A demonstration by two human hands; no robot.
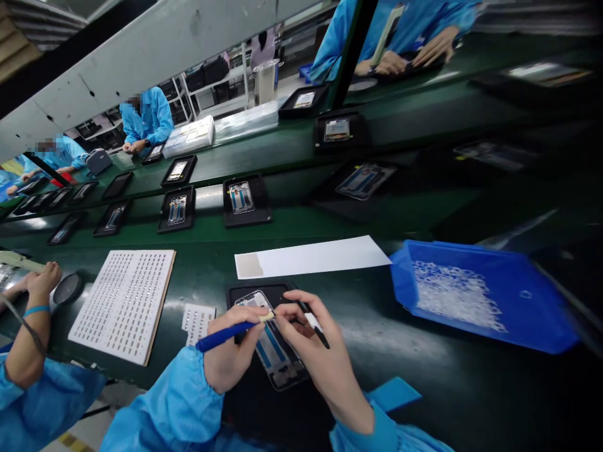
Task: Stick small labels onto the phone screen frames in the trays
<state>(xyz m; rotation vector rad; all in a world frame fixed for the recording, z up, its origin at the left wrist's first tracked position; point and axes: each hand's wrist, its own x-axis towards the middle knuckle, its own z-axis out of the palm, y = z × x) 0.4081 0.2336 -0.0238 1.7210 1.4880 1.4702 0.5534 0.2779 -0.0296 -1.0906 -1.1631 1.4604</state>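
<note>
Trainee: Phone frame (277,358): where is it placed?

Instructor: It is laid in a black tray (268,290) on the green surface (367,326), directly below both hands. Its upper part is partly covered by the fingers.

Trainee: How is the grip of the left hand (228,364) set?

Instructor: It is closed. A blue pen (223,337) is held between thumb and fingers, and a small pale piece (266,316) is seen at the fingertips, in line with the pen.

Trainee: And the right hand (325,358)?

Instructor: Its fingers are curled, and a black-and-white stick (313,321) is held across them. Thumb and forefinger are brought near the pale piece; whether it is touched cannot be told.

Trainee: What is arranged around the work?

Instructor: A small card of parts (198,321) is placed just beside the left hand, with a large white board (123,301) farther left. A white strip (313,258) is laid beyond the tray. White rings (455,295) are contained in a blue bin (541,314) at the right.
</note>
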